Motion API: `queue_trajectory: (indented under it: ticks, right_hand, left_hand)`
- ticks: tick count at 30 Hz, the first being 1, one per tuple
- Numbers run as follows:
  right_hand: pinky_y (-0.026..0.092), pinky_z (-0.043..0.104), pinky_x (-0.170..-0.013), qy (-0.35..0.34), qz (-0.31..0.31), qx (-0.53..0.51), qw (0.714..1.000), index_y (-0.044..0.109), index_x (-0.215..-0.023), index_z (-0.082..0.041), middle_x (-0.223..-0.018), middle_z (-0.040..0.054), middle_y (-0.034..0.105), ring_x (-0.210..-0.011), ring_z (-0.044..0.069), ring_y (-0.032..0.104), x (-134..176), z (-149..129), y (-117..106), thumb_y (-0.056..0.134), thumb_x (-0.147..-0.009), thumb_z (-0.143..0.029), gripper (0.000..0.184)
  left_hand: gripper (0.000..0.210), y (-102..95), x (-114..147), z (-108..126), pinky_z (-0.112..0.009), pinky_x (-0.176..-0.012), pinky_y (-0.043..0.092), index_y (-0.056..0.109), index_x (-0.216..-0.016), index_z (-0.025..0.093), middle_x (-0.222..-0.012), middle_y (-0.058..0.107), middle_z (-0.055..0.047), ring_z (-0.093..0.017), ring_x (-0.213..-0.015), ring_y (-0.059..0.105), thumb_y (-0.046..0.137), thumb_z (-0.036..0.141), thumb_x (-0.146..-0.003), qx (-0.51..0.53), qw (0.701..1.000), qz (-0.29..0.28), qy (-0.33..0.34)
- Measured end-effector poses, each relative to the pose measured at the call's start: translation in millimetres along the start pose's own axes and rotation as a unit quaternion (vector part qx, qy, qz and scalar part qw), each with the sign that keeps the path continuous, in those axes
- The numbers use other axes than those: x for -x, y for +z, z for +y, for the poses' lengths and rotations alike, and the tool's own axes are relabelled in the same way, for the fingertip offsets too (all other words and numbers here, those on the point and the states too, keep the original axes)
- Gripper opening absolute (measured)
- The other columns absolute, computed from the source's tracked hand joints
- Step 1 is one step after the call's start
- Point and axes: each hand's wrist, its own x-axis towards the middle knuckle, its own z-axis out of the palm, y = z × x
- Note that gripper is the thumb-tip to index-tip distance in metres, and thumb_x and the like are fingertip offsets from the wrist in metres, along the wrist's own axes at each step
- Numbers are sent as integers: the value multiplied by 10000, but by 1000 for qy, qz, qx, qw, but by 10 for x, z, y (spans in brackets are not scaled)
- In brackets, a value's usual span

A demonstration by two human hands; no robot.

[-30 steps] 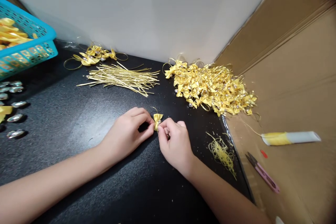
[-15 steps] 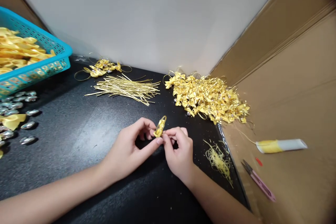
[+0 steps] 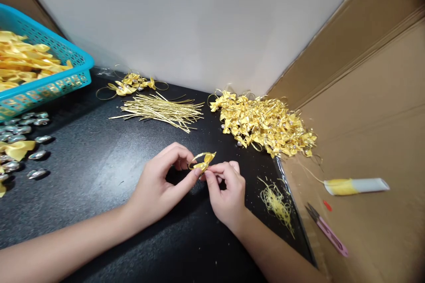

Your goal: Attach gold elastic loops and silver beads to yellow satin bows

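Note:
Between my hands is a small yellow ribbon bow (image 3: pixel 206 161) with a loop of gold cord standing out on its left side. My left hand (image 3: pixel 166 177) pinches the bow and its loop between thumb and fingers. My right hand (image 3: pixel 227 190) is closed, its thumb and forefinger pressed together at the bow's lower right edge. What lies between those right fingertips is too small to make out. Beyond my hands lies a bundle of gold cord lengths (image 3: pixel 162 111). To the right is a heap of looped yellow bows (image 3: pixel 262 121).
A blue basket (image 3: pixel 86 64) of yellow bows stands at the left. Several silver beads (image 3: pixel 37 154) lie below it. Looped bows (image 3: pixel 133 83) sit by the wall. At right are thread scraps (image 3: pixel 277 205), a thread spool (image 3: pixel 357 186) and pink-handled thread snips (image 3: pixel 330 232) on cardboard.
The bow has turned, so its loop now points left instead of upward. My left hand has shifted slightly left; my right hand stays nearly where it was.

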Motion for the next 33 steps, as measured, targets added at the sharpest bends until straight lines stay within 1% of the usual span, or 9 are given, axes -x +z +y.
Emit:
queue_trajectory:
  ticks: [2, 5, 10, 16, 19, 22, 29, 31, 33]
  right_hand:
    - [409, 323, -658, 3, -5, -9, 1000, 582, -803, -207, -661, -1, 712, -575, 140, 569, -1, -1, -4, 525, -910, -162, 130]
    - [412, 325, -687, 14, -22, -26, 999, 577, -821, -206, -681, -4, 723, -623, 147, 613, 0, 4, -12, 511, -914, -151, 127]
    - [407, 330, -712, 34, -52, -34, 997, 566, -852, -210, -680, -10, 730, -622, 151, 625, 5, 16, -24, 473, -931, -159, 132]
    - [417, 324, -719, 37, -60, -35, 997, 562, -856, -209, -673, -9, 722, -632, 149, 638, 0, 19, -27, 454, -938, -172, 140]
    - [437, 326, -717, 46, -68, -46, 996, 562, -852, -210, -674, 3, 713, -641, 155, 646, 6, 30, -25, 441, -948, -196, 155]
    - [467, 328, -713, 73, -86, -80, 990, 560, -862, -215, -723, 23, 708, -653, 158, 648, 28, 53, -20, 431, -960, -237, 163]
    - [502, 306, -655, 139, -111, -178, 968, 519, -869, -233, -698, 17, 675, -701, 175, 652, 56, 94, 5, 418, -971, -333, 176]
    - [505, 293, -622, 162, -115, -239, 951, 512, -877, -231, -669, 7, 654, -654, 166, 644, 50, 94, 22, 428, -970, -369, 187]
    - [500, 277, -585, 185, -124, -315, 923, 501, -875, -228, -629, -12, 625, -581, 150, 623, 39, 92, 38, 450, -964, -399, 200]
  left_hand:
    - [80, -13, -3, -1, -235, -614, 457, 576, -776, 188, -724, 599, 8, -126, -669, 564, 594, 190, -853, -9, 1000, -3, 27]
    - [88, -24, 1, -13, -230, -643, 480, 616, -783, 189, -746, 654, 4, -124, -684, 607, 592, 167, -864, -1, 999, -25, 36]
    - [76, -28, 13, -27, -231, -652, 496, 648, -805, 194, -765, 692, 3, -127, -693, 635, 610, 162, -863, 6, 999, -9, 36]
    - [81, -32, 0, -7, -252, -668, 506, 657, -803, 195, -788, 704, -7, -144, -728, 644, 612, 156, -859, -3, 999, 6, 49]
    - [89, -40, 3, -8, -252, -698, 505, 655, -846, 205, -815, 708, 4, -138, -759, 644, 624, 122, -846, -6, 998, 3, 67]
    - [128, -50, 6, -4, -260, -713, 504, 643, -838, 214, -789, 713, 17, -136, -755, 644, 618, 89, -841, -6, 996, -5, 91]
    - [127, -49, 0, 27, -270, -692, 506, 643, -855, 225, -757, 729, 29, -139, -717, 644, 656, 103, -824, -5, 993, -19, 119]
    - [120, -49, -2, 30, -264, -686, 503, 641, -842, 221, -741, 724, 31, -136, -706, 637, 655, 104, -823, -8, 993, -19, 118]
    - [103, -50, -5, 27, -253, -675, 497, 639, -827, 214, -729, 713, 29, -131, -696, 628, 652, 112, -822, -15, 994, -13, 111]
